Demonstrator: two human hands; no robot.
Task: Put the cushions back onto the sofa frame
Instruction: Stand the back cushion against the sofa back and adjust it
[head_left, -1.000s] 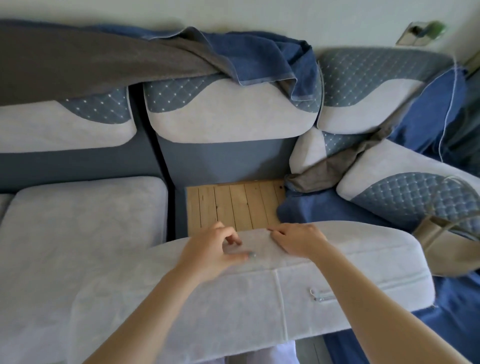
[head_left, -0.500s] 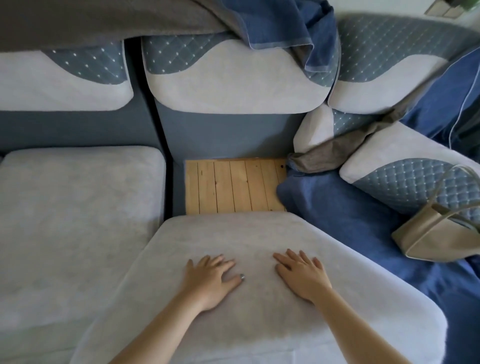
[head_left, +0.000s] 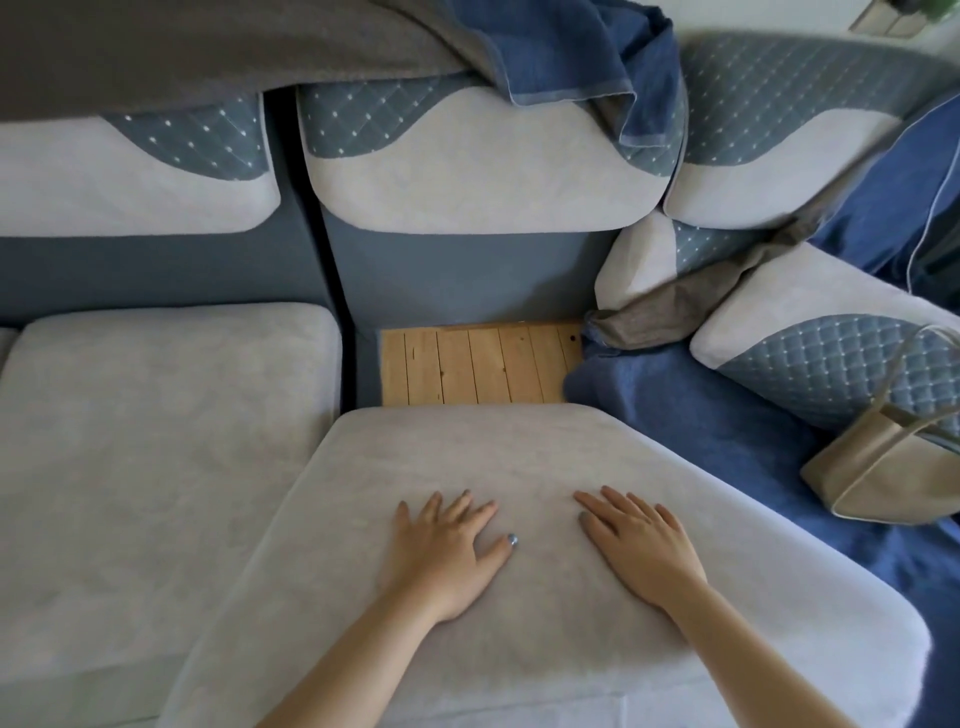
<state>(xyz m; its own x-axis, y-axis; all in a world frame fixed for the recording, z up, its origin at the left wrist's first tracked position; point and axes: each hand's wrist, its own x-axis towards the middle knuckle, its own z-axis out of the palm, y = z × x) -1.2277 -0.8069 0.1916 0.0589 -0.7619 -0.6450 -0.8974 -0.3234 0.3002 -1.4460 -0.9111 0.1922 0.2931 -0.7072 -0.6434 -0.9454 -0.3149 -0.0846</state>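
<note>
Seated grey cushion (head_left: 166, 447) fills left bay. Loose grey cushion (head_left: 519, 467) lies skewed over middle bay, far edge short of wooden slats (head_left: 478, 364). Left hand (head_left: 441, 561) and right hand (head_left: 644, 551) flat on it, fingers spread, gripping nothing. Beige bag (head_left: 878, 467) on blue throw (head_left: 717, 415) at right.

the wooden slats (head_left: 478, 364) are honey-yellow with dark knots. the seat cushion (head_left: 519, 462) in front of them is plain light grey, like the second seat cushion (head_left: 156, 415) to their left. behind the slats the frame panel (head_left: 457, 275) is slate blue. farther behind, the back cushion (head_left: 467, 176) is light grey under a slate-blue band quilted in white-dotted diamonds, then come a dark grey blanket (head_left: 208, 47) and a blue throw (head_left: 571, 47). right of the slats: a denim-blue cover (head_left: 701, 415), a beige bag (head_left: 883, 467).
</note>
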